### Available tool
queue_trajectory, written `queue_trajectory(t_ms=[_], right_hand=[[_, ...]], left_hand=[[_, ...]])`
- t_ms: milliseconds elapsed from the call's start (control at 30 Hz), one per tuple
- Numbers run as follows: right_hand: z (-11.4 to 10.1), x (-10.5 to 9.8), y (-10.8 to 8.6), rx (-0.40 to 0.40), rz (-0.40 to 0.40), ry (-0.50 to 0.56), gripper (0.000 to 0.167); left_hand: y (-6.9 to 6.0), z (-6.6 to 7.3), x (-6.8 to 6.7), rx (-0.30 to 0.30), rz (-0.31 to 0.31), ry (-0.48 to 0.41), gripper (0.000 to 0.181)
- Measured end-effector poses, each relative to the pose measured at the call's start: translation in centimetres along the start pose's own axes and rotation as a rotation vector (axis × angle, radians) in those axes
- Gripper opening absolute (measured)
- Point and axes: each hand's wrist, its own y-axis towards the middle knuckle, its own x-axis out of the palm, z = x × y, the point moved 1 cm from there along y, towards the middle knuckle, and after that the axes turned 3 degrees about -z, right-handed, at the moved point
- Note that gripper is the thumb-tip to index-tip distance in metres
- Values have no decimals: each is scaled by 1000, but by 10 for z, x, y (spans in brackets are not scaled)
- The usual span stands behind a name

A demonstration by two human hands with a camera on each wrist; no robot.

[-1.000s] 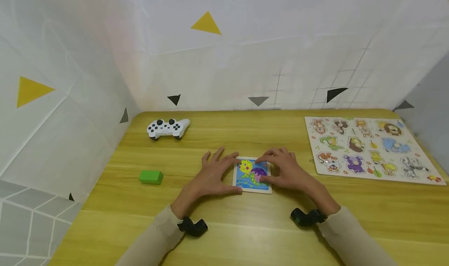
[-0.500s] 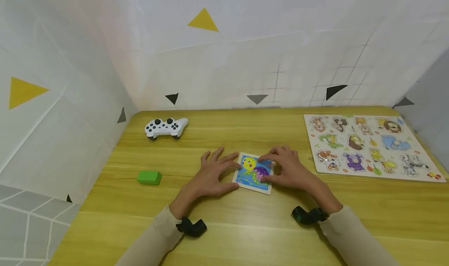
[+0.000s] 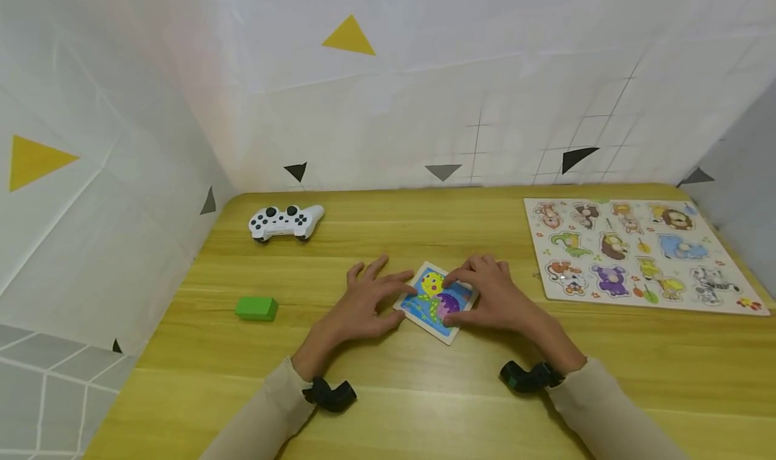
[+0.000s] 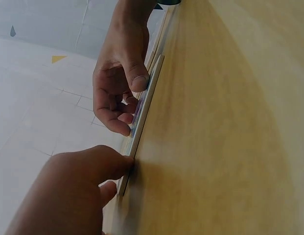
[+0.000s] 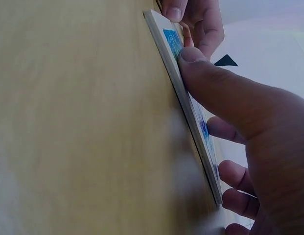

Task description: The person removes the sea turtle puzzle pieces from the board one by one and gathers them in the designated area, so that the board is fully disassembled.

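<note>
A small square turtle puzzle [image 3: 417, 308] with a pale border lies flat on the table [image 3: 394, 406], turned at an angle. From the left, my left hand [image 3: 359, 312] reaches its corner, thumb and index finger spread apart and touching the edge. My right hand [image 3: 500, 302] has curved fingers and holds the puzzle's right part, covering some of the picture. In the right wrist view, the thumb [image 5: 193, 61] rests on the puzzle's face near its border, while other fingers come to the far side. Left wrist view shows the puzzle edge [image 4: 148, 105] nearly side-on between both hands.
At the back left sits a white game controller [image 3: 285, 223]. A green block [image 3: 256, 308] is left of my left hand. To the right lies a large animal puzzle board [image 3: 636, 254]. White wall sheeting [image 3: 394, 123] borders the table's back and sides.
The small puzzle has turned clockwise on the table, from nearly square-on to a diamond-like angle. My right thumb moved slightly with it; the left hand stays near its left edge.
</note>
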Motion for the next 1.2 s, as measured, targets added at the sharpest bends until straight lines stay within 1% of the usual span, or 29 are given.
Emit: queue_trajectory(t_ms=[167, 433, 533, 667, 767, 933, 1100, 1200], right_hand=[[-1, 1, 1, 2, 0, -6, 52], [-1, 1, 1, -1, -1, -7, 52], [-1, 0, 3, 2, -1, 20, 47], [1, -2, 8, 3, 0, 75, 36], [2, -4, 15, -9, -12, 77, 30], [2, -8, 32, -49, -68, 40, 25], [2, -14, 48, -95, -154, 8, 22], [2, -19, 56, -126, -205, -9, 23]], left_hand=[[1, -1, 1, 15, 5, 3, 37], [1, -1, 0, 39, 13, 22, 40], [1, 0, 0, 44, 15, 15, 39], [1, 1, 0, 49, 15, 8, 38], [0, 0, 0, 45, 13, 7, 38], [-1, 0, 2, 45, 17, 6, 38], [-1, -1, 2, 50, 26, 1, 38], [0, -1, 2, 44, 21, -2, 38]])
